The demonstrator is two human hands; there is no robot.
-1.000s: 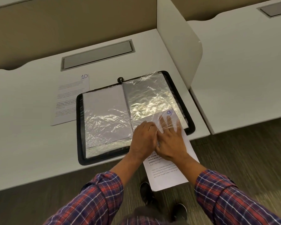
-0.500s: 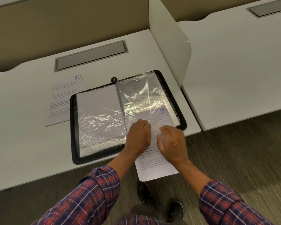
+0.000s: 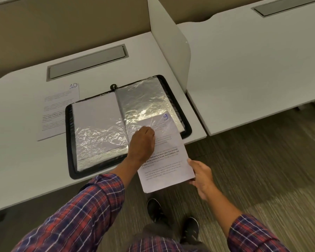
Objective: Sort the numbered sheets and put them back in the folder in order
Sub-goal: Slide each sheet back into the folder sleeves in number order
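A black folder (image 3: 69, 142) lies open on the white desk, showing crinkled clear sleeves (image 3: 142, 102). The sheet numbered 9 (image 3: 168, 168) has its top end inside the right-hand sleeve, while its lower half hangs past the desk's front edge. My left hand (image 3: 142, 144) rests closed at the sleeve's bottom opening, pinching the plastic there. My right hand (image 3: 201, 176) grips the lower right corner of sheet 9. The sheet numbered 10 (image 3: 56, 110) lies flat on the desk, partly tucked under the folder's left edge.
A grey cable hatch (image 3: 87, 63) is set into the desk behind the folder. A white divider panel (image 3: 169, 46) stands to the right of the folder, with a second desk (image 3: 253, 66) beyond it. My shoes (image 3: 173, 222) stand on carpet below.
My right hand has left the top of sheet 9 and dropped to its lower right corner. The sheet has slid further up into the right sleeve. My left hand stays at the sleeve opening.
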